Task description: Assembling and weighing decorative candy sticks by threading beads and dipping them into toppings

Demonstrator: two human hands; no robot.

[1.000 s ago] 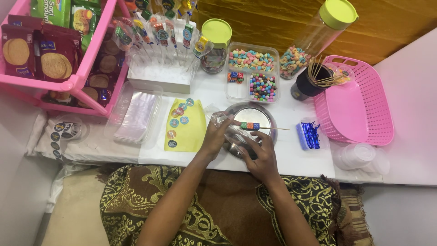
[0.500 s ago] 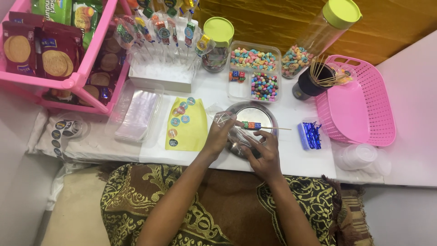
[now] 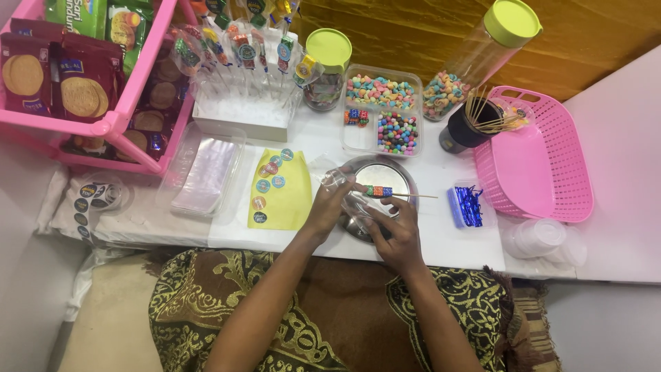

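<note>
Over the steel plate (image 3: 385, 176), her left hand (image 3: 330, 207) pinched a clear wrapper (image 3: 339, 180) while the right (image 3: 396, 231) gripped the candy skewer (image 3: 385, 192); loaded, apparently not yet wrapped.

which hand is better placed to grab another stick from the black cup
Right, probably. The right hand lies nearer the black cup of sticks, at the far right of the steel plate. The left hand is farther off and pinches the clear wrapper by the candy skewer.
</note>
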